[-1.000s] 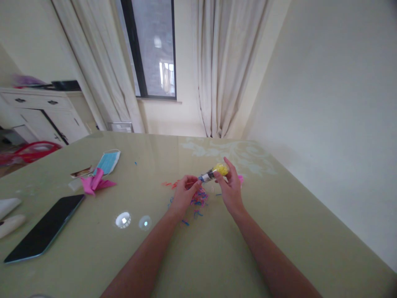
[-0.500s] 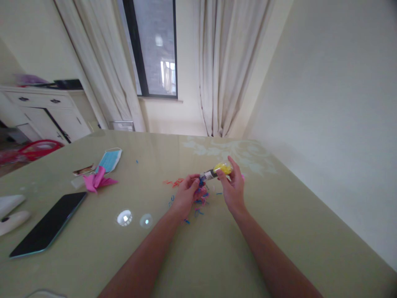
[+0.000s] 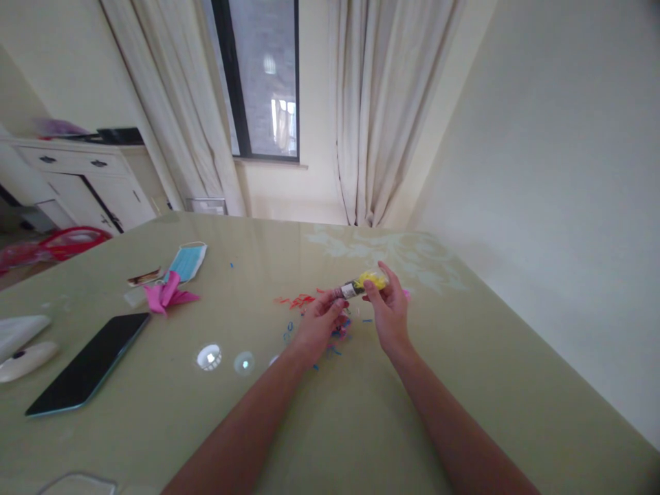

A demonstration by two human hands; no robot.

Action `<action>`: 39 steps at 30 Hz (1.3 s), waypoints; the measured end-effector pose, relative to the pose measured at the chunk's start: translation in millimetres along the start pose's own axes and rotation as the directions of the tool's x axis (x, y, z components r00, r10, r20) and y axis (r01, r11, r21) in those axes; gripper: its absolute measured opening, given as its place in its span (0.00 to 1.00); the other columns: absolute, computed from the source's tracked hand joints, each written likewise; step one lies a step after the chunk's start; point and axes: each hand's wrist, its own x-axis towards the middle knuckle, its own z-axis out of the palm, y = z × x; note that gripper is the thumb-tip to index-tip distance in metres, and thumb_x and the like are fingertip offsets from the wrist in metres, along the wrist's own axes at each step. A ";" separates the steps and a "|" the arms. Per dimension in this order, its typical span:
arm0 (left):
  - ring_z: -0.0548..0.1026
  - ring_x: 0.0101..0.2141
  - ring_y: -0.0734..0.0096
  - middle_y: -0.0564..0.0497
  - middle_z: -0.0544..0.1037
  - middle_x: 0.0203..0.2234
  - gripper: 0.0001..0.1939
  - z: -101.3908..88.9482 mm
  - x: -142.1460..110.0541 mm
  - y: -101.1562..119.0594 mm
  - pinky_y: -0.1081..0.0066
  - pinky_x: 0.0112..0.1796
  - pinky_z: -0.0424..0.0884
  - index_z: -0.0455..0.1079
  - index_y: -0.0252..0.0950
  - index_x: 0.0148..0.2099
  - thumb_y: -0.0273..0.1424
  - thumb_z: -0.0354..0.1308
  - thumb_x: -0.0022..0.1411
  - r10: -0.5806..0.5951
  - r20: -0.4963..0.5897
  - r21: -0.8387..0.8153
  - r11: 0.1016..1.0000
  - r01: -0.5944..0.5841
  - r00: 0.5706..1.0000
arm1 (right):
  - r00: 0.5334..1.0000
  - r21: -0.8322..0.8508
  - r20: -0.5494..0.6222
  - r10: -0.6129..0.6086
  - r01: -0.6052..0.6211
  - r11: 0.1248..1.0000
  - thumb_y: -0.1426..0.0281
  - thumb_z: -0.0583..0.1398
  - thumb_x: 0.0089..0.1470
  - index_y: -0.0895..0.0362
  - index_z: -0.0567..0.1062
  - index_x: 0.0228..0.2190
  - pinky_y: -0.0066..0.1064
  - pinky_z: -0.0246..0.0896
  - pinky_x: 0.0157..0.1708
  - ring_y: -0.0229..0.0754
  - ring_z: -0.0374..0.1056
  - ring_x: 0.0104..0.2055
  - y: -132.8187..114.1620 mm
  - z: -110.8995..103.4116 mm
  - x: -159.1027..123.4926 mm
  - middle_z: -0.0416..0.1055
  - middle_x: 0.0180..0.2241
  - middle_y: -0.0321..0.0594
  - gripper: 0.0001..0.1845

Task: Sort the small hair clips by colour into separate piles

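Hands: both bare hands near each other over the table, a short gap between them, the container spanning that gap.
Right hand (image 3: 390, 319): closed on the yellow-filled end of the container, thumb on the near side, a finger extended along the far side.
Left hand (image 3: 316, 328): fingers drawn together at the container's other end; cannot tell whether they grip the container itself or something small at its end.
Clear container (image 3: 349, 290): held above the table (image 3: 495, 405) between the hands, tilted, right end higher; pale and dark label around its middle.
Yellow pieces (image 3: 373, 280): inside the container, at the right end.
Loose pieces, red-orange (image 3: 302, 300): scattered on the table just beyond the left hand.
Loose pieces, blue and pink (image 3: 341, 331): clustered beneath the left hand, partly hidden by it.
Pink item (image 3: 407, 295): behind the right hand, mostly covered; form cannot be told.
Left of table: dark flat device (image 3: 90, 364) lying screen up; white rounded object (image 3: 28, 362) beside it; pink folded piece (image 3: 170, 295) near a blue face mask (image 3: 188, 262).
Background: window (image 3: 265, 75) between pale curtains (image 3: 371, 103); white cabinet (image 3: 77, 179) at left.
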 end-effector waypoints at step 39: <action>0.81 0.40 0.69 0.45 0.82 0.46 0.25 17.8 -3.0 -12.7 0.74 0.35 0.77 0.78 0.39 0.49 0.44 0.77 0.52 0.011 -0.106 -0.201 0.979 -0.032 0.994 | 0.968 0.185 0.062 0.242 -0.249 0.951 0.52 0.73 0.49 0.50 0.76 0.58 0.35 0.77 0.43 0.44 0.79 0.43 18.4 -0.7 3.6 0.82 0.43 0.39 0.37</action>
